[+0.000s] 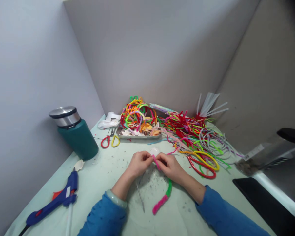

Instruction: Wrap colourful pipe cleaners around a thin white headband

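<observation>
Near the middle of the table, my left hand and my right hand face each other, fingers pinched on a short pink fuzzy stem between them. Its pink end also shows beside the right fingers. A thicker green and pink fuzzy piece curves out from below my right hand; whether it joins the held stem is hidden. Just beyond the fingertips is a small white round item. A thin grey stick lies beside my left wrist.
A tray holds colourful fuzzy rings. Loose stems and large red-yellow scissors lie right; small scissors, a green bottle and a blue glue gun are left. A clear container stands far right.
</observation>
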The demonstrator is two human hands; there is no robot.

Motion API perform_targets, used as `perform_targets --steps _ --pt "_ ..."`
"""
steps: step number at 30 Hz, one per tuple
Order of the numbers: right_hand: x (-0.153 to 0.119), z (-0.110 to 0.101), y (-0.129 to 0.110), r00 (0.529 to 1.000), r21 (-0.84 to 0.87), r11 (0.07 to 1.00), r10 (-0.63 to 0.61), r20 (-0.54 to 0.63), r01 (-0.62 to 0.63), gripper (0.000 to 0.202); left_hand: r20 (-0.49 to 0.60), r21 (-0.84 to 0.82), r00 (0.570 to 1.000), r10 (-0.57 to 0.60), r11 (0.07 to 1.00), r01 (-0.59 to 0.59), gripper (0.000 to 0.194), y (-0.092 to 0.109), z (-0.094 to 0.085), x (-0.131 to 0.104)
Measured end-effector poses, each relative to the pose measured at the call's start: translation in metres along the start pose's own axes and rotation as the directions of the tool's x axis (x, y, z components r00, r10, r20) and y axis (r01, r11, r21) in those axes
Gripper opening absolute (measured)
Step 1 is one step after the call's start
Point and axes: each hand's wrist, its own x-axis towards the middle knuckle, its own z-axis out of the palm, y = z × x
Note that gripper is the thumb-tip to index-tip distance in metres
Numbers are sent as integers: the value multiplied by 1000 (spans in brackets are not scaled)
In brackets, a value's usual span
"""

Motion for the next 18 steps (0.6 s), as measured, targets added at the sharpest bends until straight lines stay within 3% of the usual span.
perform_targets --steps 6,11,18 --pt "-1 -1 -2 1000 7 1000 -13 5 13 16 0 -137 997 -80 987 79 32 3 -2 1" --pt "-2 0 0 1000 37 999 26 -8 -26 22 -46 -44 995 -85 996 83 34 2 -4 1" --pt "-2 -1 2 995 51 998 26 -94 -21 28 23 -28 999 -41 999 41 31 -1 -3 1"
